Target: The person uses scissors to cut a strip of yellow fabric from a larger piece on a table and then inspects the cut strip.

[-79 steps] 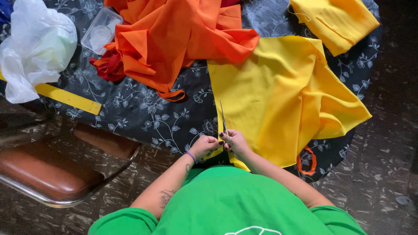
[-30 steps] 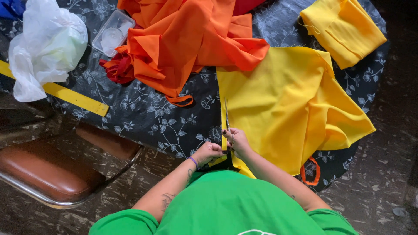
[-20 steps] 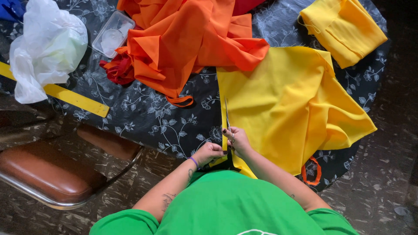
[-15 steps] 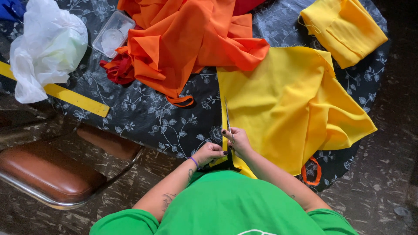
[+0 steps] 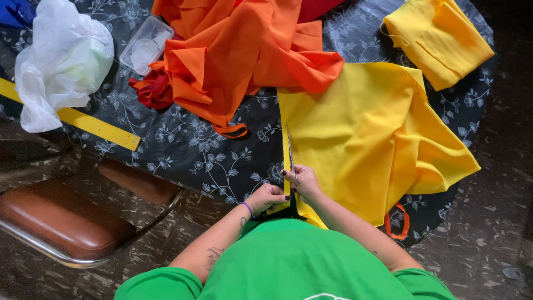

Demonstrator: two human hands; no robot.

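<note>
Yellow fabric [image 5: 366, 139] is being cut along its left edge at lower centre of the frame.

Scissors [image 5: 290, 155] are gripped by the right hand [image 5: 302, 182], fingers curled round handles that are hidden by the hand; only the thin blades are seen. The left hand [image 5: 268, 196] is pinched on the narrow strip [image 5: 286, 189] just beside it. The fabric's near end is hidden by the green shirt [image 5: 288, 261]. The patterned tablecloth [image 5: 183, 150] lies bare left of the cut, the orange cloth [image 5: 239, 55] lies above, and a brown chair [image 5: 61, 222] stands lower left.
</note>
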